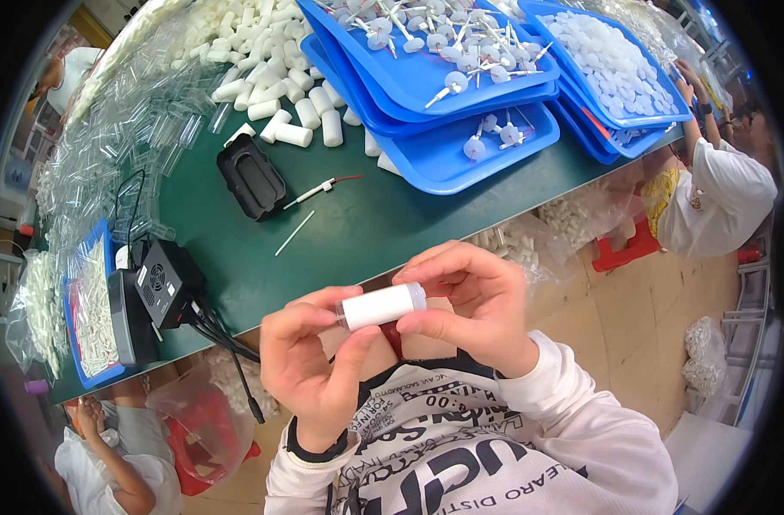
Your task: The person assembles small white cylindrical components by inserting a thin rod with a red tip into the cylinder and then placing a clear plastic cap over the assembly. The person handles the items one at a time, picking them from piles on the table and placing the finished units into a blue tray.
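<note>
Between my two hands, just off the table's near edge, I hold a clear plastic tube [377, 307] with a white cylinder inside it. My left hand [315, 356] pinches the tube's clear left end between thumb and fingers. At the other end, thumb and fingertips of my right hand [473, 305] grip a translucent whitish cap. The tube lies nearly level, its right end slightly higher. On the green table [357, 232] beyond my hands are a thin white stick [295, 233], a small white part with a red wire [321, 190] and an open black case [250, 178].
Blue trays [460, 172] of round translucent parts are stacked at the back. White foam cylinders [293, 134] and clear tubes [134, 142] pile up at the back left. A black device [164, 283] with cables stands left. Co-workers [718, 193] sit at right and lower left.
</note>
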The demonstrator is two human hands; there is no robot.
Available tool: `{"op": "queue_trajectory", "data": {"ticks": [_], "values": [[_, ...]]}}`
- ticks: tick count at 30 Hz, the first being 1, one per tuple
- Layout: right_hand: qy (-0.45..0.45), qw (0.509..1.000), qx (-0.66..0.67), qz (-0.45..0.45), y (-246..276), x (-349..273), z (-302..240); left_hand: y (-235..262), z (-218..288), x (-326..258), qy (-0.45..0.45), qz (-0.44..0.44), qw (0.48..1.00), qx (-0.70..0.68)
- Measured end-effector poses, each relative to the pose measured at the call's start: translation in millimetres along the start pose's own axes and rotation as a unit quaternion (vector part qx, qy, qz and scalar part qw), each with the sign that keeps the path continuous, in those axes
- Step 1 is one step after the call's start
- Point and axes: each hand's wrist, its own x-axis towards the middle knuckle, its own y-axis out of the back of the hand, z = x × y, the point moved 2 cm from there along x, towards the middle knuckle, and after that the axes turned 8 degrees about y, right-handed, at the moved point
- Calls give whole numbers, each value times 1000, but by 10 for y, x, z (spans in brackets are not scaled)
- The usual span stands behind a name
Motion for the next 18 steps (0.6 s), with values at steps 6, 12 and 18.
{"op": "queue_trajectory", "data": {"ticks": [6,12,18], "values": [[56,998,15,8,-7,-27,70,21,-61,-10,-3,15,1000,12],[32,998,-18,40,18,-63,122,-31,-171,10,-19,34,999,32],[40,993,-72,89,-15,-58,167,-156,-278,78,-17,43,999,-7]]}}
